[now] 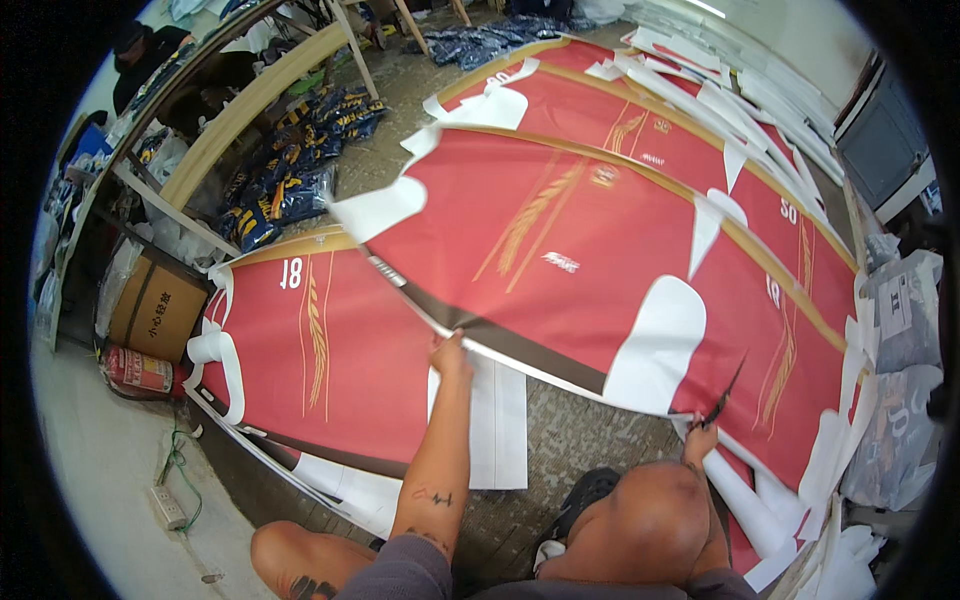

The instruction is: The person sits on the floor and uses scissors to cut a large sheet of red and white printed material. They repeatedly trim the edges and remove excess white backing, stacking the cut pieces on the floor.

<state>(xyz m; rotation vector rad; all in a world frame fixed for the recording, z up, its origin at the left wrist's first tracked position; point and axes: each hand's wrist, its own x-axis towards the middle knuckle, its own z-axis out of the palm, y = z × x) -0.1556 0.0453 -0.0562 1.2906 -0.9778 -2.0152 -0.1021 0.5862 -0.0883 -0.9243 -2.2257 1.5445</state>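
A large red printed sheet (480,215) with white cut-out shapes and gold wheat-ear patterns spreads before me, its near edge lifted off the floor. My left hand (451,355) is closed around that white-and-dark near edge, left of the middle. In my right hand (702,442), at the sheet's near right part, is a pair of dark scissors (722,398), blades pointing up and away over the red surface. The right fingers wrap the handles and lie close to the sheet's edge; whether they also pinch it I cannot tell.
More red sheets (370,340) lie beneath and beyond, with white offcuts along the right. At the left are a cardboard box (155,310), a red fire extinguisher (138,370) and a power socket (168,508). Bagged dark garments (290,165) lie by a wooden table frame. My bent knees flank my arms.
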